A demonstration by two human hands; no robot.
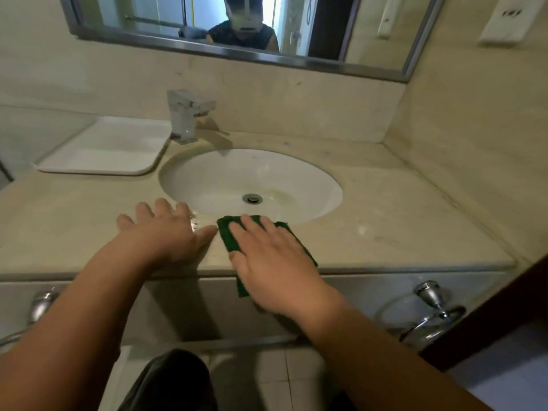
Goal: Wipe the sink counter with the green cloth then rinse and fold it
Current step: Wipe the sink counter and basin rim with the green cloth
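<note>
- The right hand (267, 256) lay flat on the green cloth (224, 237), fingers straight, pressing it to the beige desk (385, 226) just in front of the sink (207, 179) — the cloth's near end hung over the desk edge.
- The left hand (166, 232) rested on the desk with fingers spread, in front of the sink's left rim, its thumb almost at the cloth.
- Behind the sink stood a chrome faucet (189, 117); a white tray (103, 146) lay left of the sink — a mirror (207, 50) hung above.
</note>
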